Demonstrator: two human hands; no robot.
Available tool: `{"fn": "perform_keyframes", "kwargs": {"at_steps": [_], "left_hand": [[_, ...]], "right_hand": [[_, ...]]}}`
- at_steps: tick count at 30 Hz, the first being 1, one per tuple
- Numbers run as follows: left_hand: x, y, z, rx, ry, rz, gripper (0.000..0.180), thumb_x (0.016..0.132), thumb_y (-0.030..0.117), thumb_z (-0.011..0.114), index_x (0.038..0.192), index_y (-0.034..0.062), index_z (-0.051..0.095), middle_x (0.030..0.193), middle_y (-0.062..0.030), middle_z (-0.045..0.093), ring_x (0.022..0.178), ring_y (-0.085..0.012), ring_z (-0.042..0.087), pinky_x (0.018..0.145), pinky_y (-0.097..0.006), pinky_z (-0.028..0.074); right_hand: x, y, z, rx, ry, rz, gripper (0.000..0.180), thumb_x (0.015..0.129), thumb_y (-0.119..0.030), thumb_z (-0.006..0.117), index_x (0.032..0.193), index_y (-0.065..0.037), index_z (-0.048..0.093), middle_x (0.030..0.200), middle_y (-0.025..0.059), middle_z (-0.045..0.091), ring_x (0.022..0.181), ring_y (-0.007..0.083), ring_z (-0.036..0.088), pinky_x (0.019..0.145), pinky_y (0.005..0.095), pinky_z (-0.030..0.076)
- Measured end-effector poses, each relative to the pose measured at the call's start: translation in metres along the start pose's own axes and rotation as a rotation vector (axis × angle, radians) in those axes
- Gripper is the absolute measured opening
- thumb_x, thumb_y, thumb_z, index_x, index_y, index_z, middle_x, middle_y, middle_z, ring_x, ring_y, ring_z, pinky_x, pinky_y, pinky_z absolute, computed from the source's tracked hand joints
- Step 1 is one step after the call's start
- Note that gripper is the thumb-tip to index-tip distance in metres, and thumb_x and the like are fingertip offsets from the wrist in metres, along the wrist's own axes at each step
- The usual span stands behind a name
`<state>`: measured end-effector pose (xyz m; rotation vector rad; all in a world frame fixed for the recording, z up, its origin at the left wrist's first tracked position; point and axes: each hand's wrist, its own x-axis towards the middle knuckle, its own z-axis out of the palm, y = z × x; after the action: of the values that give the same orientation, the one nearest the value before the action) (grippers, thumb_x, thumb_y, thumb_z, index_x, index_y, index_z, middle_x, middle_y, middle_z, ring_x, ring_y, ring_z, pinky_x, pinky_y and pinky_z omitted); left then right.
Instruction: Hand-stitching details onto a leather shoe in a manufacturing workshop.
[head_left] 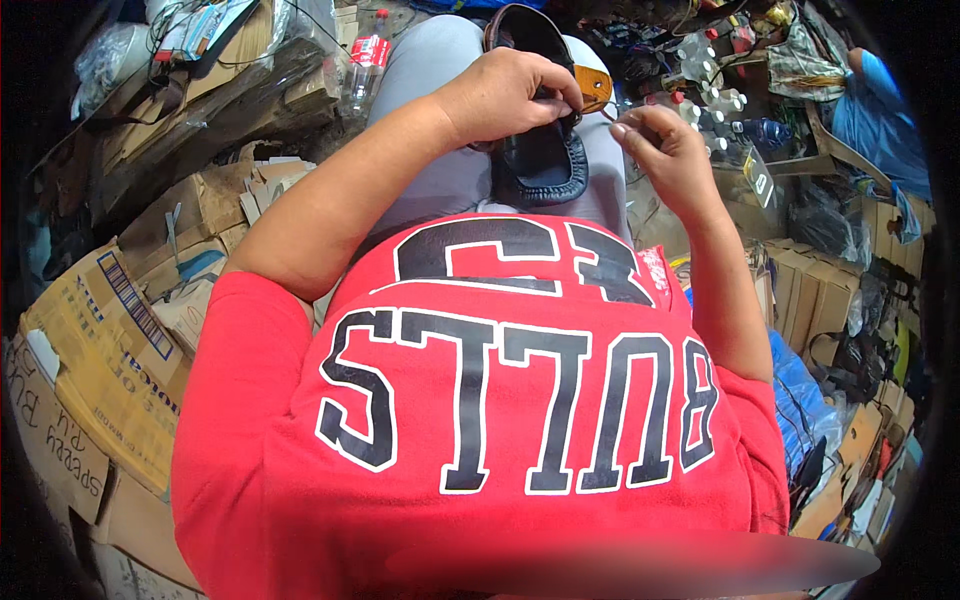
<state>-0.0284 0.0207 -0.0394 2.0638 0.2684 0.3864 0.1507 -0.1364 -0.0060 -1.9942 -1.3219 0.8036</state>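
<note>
A black moccasin-style shoe (541,172) with a gathered, stitched toe rests across my lap, its toe toward me. My left hand (510,95) is closed over the middle of the shoe, fingers curled at its right edge. A tan leather piece (594,88) with small dark holes sticks out just beyond those fingertips. To the right of the shoe, my right hand (668,155) pinches thumb and forefinger together. A thin dark strand or tool tip (607,115) shows at that pinch, too small to make out. The shoe's inside is partly hidden by my left hand.
Grey trousers (430,70) cover my knees under the shoe. A red-labelled bottle (370,62) stands left of my knee. Cardboard boxes (110,360) are piled at the left. Several small bottles (715,100) and a blue plastic bag (880,120) lie at the right.
</note>
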Motion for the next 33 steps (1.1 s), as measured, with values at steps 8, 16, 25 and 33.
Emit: {"fn": "perform_keyframes", "kwargs": {"at_steps": [8, 16, 25, 33], "left_hand": [[0.013, 0.003, -0.005, 0.032, -0.135, 0.099, 0.017, 0.078, 0.006, 0.069, 0.094, 0.0071, 0.072, 0.087, -0.0077, 0.066, 0.081, -0.0200, 0.063, 0.076, -0.029, 0.050], [0.020, 0.008, -0.005, 0.064, -0.180, 0.022, 0.016, 0.074, 0.010, 0.072, 0.090, 0.0059, 0.071, 0.084, -0.0083, 0.064, 0.079, -0.0208, 0.063, 0.074, -0.030, 0.050], [0.022, 0.009, -0.003, 0.053, -0.243, 0.026, 0.015, 0.074, 0.010, 0.072, 0.088, 0.0052, 0.072, 0.088, -0.0104, 0.065, 0.081, -0.0220, 0.064, 0.074, -0.030, 0.050], [0.017, 0.010, -0.001, 0.132, -0.174, 0.143, 0.013, 0.077, 0.010, 0.066, 0.087, 0.0025, 0.064, 0.085, -0.0112, 0.060, 0.081, -0.0247, 0.061, 0.073, -0.033, 0.049]], "right_hand": [[0.004, -0.001, -0.003, -0.193, 0.125, -0.112, 0.027, 0.078, -0.020, 0.077, 0.096, -0.003, 0.067, 0.080, 0.0037, 0.058, 0.069, 0.0114, 0.049, 0.062, 0.0252, 0.042], [-0.015, -0.018, -0.013, 0.171, -0.144, 0.055, 0.017, 0.089, -0.016, 0.066, 0.090, -0.001, 0.060, 0.081, -0.0008, 0.056, 0.074, 0.0062, 0.053, 0.064, 0.0223, 0.043], [-0.023, -0.034, -0.012, 0.273, -0.225, 0.068, 0.018, 0.092, -0.017, 0.063, 0.091, 0.001, 0.058, 0.078, -0.0030, 0.053, 0.074, 0.0045, 0.045, 0.063, 0.0213, 0.040], [-0.024, -0.030, -0.011, 0.083, -0.283, 0.112, 0.018, 0.091, -0.016, 0.063, 0.092, 0.002, 0.061, 0.069, -0.0012, 0.053, 0.066, 0.0054, 0.044, 0.057, 0.0244, 0.040]]}}
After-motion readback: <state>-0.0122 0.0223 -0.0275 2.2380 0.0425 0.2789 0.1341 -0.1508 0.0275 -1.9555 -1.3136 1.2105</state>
